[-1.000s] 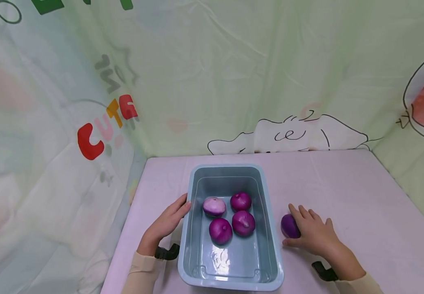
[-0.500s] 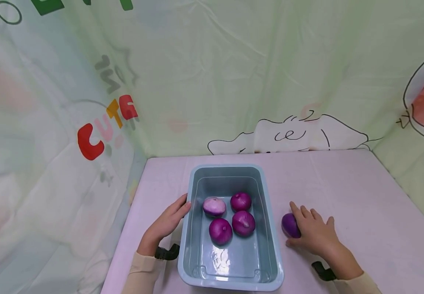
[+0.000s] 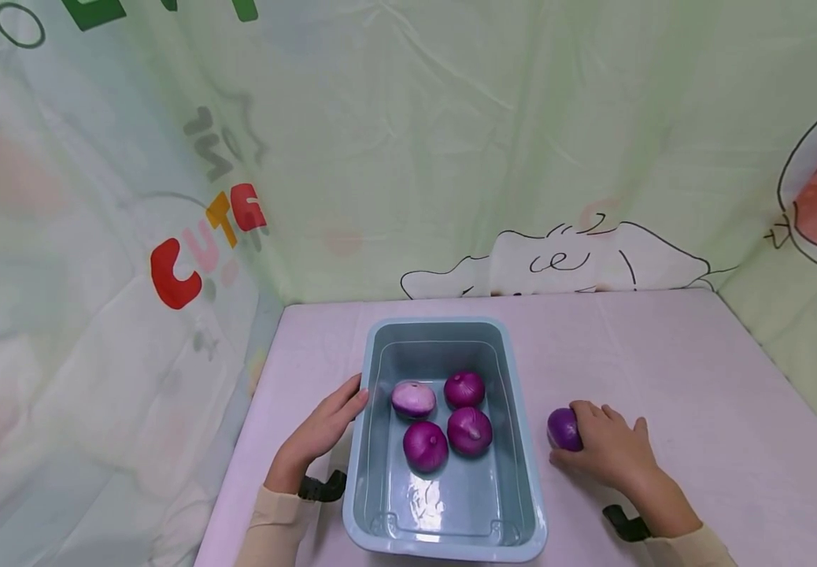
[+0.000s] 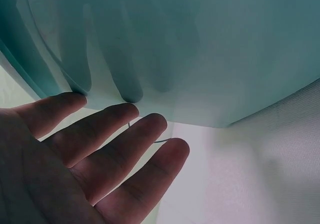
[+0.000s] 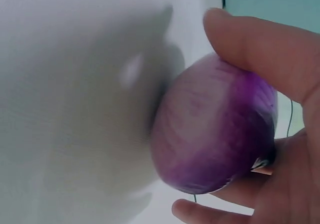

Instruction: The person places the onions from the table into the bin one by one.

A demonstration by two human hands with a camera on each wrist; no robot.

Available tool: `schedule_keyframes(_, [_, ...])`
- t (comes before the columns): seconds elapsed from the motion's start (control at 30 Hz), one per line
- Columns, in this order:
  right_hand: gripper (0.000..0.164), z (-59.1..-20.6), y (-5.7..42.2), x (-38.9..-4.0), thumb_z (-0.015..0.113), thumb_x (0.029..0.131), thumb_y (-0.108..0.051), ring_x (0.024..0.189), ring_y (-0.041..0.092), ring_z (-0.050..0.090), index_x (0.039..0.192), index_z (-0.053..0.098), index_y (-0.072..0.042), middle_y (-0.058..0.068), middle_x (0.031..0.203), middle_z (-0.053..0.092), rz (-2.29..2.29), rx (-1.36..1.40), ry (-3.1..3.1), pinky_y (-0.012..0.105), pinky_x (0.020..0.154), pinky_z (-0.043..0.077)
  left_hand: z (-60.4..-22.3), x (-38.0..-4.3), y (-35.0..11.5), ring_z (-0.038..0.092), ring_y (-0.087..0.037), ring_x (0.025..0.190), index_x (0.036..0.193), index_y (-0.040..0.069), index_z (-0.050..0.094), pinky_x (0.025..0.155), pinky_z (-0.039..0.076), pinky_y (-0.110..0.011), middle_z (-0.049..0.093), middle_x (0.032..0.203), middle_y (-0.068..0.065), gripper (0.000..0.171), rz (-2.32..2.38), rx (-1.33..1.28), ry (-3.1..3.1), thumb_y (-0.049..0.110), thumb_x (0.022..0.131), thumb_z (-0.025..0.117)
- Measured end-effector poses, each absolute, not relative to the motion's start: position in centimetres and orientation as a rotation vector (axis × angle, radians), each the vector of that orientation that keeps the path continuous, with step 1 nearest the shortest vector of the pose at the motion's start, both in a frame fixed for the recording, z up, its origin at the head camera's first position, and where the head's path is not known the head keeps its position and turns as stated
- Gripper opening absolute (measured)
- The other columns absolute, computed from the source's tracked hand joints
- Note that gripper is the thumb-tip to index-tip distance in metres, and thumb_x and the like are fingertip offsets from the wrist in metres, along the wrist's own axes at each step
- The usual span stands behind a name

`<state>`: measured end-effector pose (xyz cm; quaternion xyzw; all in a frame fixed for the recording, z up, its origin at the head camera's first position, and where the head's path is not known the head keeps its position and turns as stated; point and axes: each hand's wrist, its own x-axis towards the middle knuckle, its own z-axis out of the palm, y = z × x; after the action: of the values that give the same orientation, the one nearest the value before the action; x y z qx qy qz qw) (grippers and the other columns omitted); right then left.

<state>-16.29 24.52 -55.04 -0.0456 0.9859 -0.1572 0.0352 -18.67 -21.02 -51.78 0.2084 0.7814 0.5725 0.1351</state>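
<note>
To the right of the tub, my right hand (image 3: pixel 608 450) grips a purple onion (image 3: pixel 564 430), thumb on the near side and fingers curled over the far side. In the right wrist view the onion (image 5: pixel 215 129) sits between thumb and fingers, close over the table. My left hand (image 3: pixel 323 425) rests against the left wall of a light blue plastic tub (image 3: pixel 444 543). Its fingers show nearly straight and spread in the left wrist view, fingertips right at the tub's wall (image 4: pixel 210 59). Several purple onions (image 3: pixel 425 446) lie in the tub, one of them paler (image 3: pixel 413 399).
The table (image 3: pixel 663 354) has a pale pink cover. Behind it and to the left hang printed curtains (image 3: pixel 408 157), whose lower edges meet the table. Dark wrist straps (image 3: pixel 322 486) show at both wrists.
My right fingers have curled from spread to closed round the onion, which has shifted slightly right and up in the view. The left hand and tub have stayed in place.
</note>
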Motion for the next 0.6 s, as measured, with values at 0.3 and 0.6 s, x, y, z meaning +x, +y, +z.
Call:
schedule_keyframes(0.3, [0.096, -53.6, 24.7, -16.8, 0.082, 0.081, -0.061, 0.101, 0.049, 0.064, 0.135, 0.049, 0.011, 0.033, 0.115, 0.065, -0.69, -0.108, 2.974, 0.078, 0.085, 0.041, -51.7, -18.7, -21.0, 0.047, -0.04, 0.139, 0.166, 0.027, 0.026, 0.106, 0.043, -0.061, 0.034, 0.165, -0.013, 0.056, 1.663, 0.616, 2.261, 0.033, 0.113, 0.043])
schedule_keyframes(0.6, [0.1, -51.3, 24.4, -17.2, 0.078, 0.085, -0.063, 0.097, 0.047, 0.066, 0.14, 0.044, 0.014, 0.037, 0.12, 0.061, -0.89, -0.137, 2.951, 0.059, 0.074, 0.059, -51.7, -18.7, -20.9, 0.047, -0.04, 0.139, 0.166, 0.025, 0.026, 0.106, 0.042, -0.063, 0.034, 0.165, -0.014, 0.056, 1.671, 0.627, 2.253, 0.032, 0.113, 0.043])
